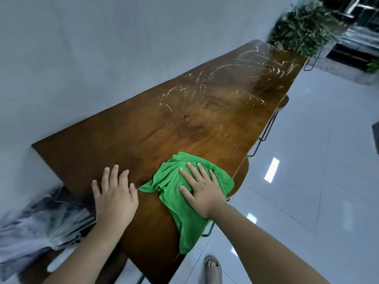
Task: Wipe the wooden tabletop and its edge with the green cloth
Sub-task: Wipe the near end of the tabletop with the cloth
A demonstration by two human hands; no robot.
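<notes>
The left hand (114, 193) rests flat, fingers spread, on the wooden worktop (164, 124) near its near edge. Beside it, the right hand (202, 189) presses open fingers onto the soft, limp green cloth (170, 181), draped over that edge; likely best bunched from above.

A plain pale grey wall (102, 48) runs along the left side. The floor of shiny white tiles (307, 181) shows bright spots of light. A bushy green plant (303, 31) stands at the far end. A round wooden stool with thin black metal legs (284, 102) sits near the right edge.
</notes>
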